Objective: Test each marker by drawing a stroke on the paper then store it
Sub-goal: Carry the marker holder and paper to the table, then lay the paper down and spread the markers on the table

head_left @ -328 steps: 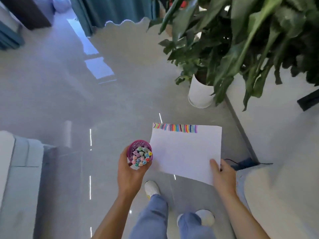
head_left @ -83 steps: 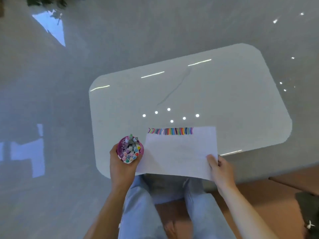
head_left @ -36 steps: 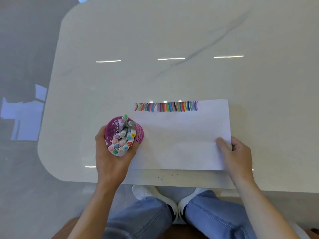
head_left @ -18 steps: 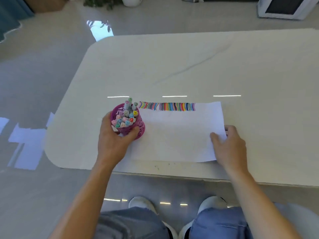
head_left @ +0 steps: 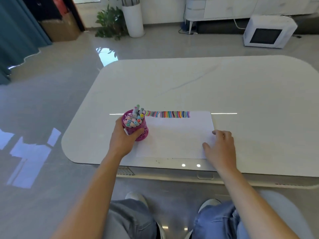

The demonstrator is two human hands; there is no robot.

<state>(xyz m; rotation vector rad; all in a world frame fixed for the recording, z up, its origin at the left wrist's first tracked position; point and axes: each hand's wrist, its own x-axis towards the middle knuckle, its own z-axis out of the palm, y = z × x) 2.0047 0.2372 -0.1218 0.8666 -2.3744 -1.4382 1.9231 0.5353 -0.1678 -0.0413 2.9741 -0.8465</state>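
The paper lay flat on the white table, close to its near edge. A row of coloured strokes ran along the paper's far edge, from the far left corner to past the middle. At the paper's left side stood a pink cup, upright, its base over the paper's left edge or just beside it; the view was too coarse to say which. The cup was packed with markers, caps up, and a few at the back stood taller than the rest.

The left hand gripped the cup from the side away from the paper, with the thumb curled round the cup's near face. The right hand lay palm down at the paper's right edge, fingers loosely spread and holding nothing, the thumb resting on the sheet near its near right corner.

Nearer than the paper, below the table edge, showed the person's knees in blue jeans and two white shoes. Far beyond the paper, on the floor, stood a plant, a tall white pot and a white microwave. A teal curtain hung far off to the paper's left.
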